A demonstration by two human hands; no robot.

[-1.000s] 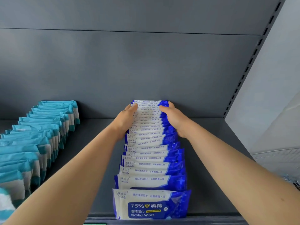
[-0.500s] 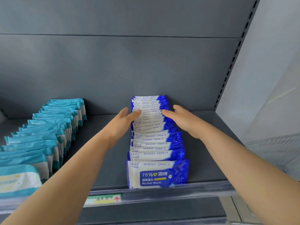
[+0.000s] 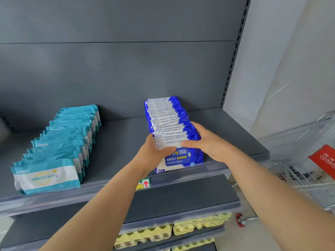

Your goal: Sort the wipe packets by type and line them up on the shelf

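- The blue packets [image 3: 167, 124] stand on edge in one row on the grey shelf [image 3: 119, 149], right of its middle. The row runs from the shelf's front lip back to the rear panel.
- The left hand [image 3: 153, 156] is at the row's left front corner. Its thumb [image 3: 167, 150] lies across the face of the front packet [image 3: 178, 159], which reads "Alcohol Wipes". The rest of that hand wraps the left edge of the nearest packets, with the fingertips hidden behind them.
- The right hand [image 3: 210, 144] is on the other side. Its fingers [image 3: 196, 126] curl round the blue right edges of the front several packets, and its thumb [image 3: 188, 144] presses on the front face close to the left thumb.
- Together the two hands clasp the front bunch of the row from both sides. Neither hand is spread flat or hanging loose.
- The teal packets [image 3: 61, 142] form a second row on the same shelf, well apart to the left. They also run front to back, and no hand touches them.
- A small price label [image 3: 144, 183] with a red arrow sits on the shelf's front strip below the left wrist.
- Yellow egg trays [image 3: 145, 236] lie on a lower level.
- A wire cart [image 3: 297, 171] with a red sign [image 3: 324, 158] stands to the right.
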